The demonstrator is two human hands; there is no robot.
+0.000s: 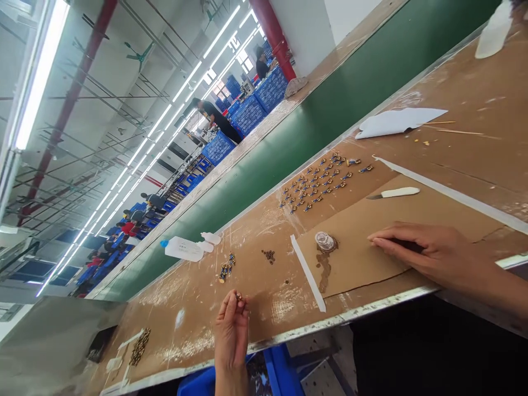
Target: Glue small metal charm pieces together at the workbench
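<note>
My left hand (231,335) is raised at the front edge of the bench, thumb and fingers pinched on a small dark-and-gold piece (238,296). My right hand (433,250) hovers over or rests on the cardboard sheet (363,236), its thumb and forefinger pressed together; anything between them is too small to make out. To its left, a small round pot (325,241) of whitish paste stands in a wet brown stain. A white-handled knife (399,192) lies beyond the right hand. Past the left hand is a cluster of small blue-and-gold pieces (226,268), with a little pile of dark bits (269,256) nearby.
Rows of blue-and-gold pieces (313,184) lie behind the cardboard. White bottles (183,248) stand or lie at the bench's back edge, beside a green conveyor belt (289,143). White paper (400,121) is at right, a gold pile (140,346) at left. People work in the distance.
</note>
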